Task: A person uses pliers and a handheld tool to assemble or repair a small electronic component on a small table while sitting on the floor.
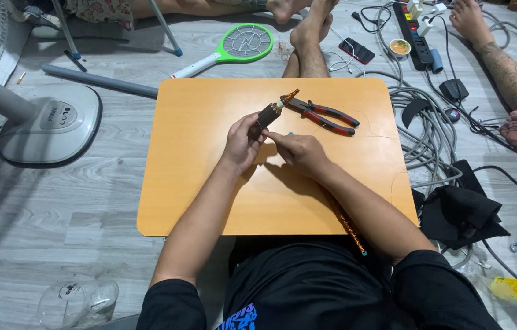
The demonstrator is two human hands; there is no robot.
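- Left hand [243, 143] clamped around a dark cable bundle [266, 115], holding it tilted up over the middle of the bench [209, 201], toward the far edge.
- Bundle's far end shows bare copper strands [289, 96], twisted, poking out past a pale collar.
- Right hand [298, 151] sits just beside the left, fingertips pinched together at the bundle's lower end. Whether it grips a strand or just the sheath, cannot tell: too small.
- Pliers [325, 116], red-and-black handles, lie on the bench near the far edge, jaws close to the copper tip, untouched by either hand.
- A braided copper-coloured cord [347, 223] runs off the near edge under the right forearm.
- Judged step: working the cable end by hand, stripping or dressing the conductors; tool parked.
- Next move, my read: needs a steady left-hand hold while the right gets a firm pinch on the sheath or strands; if fingers slip, the pliers are within easy reach of the right hand.
- Off-bench: fan base [50, 125], green racket zapper [240, 46], power strip [414, 33], grey cable tangle [423, 134] on the floor.
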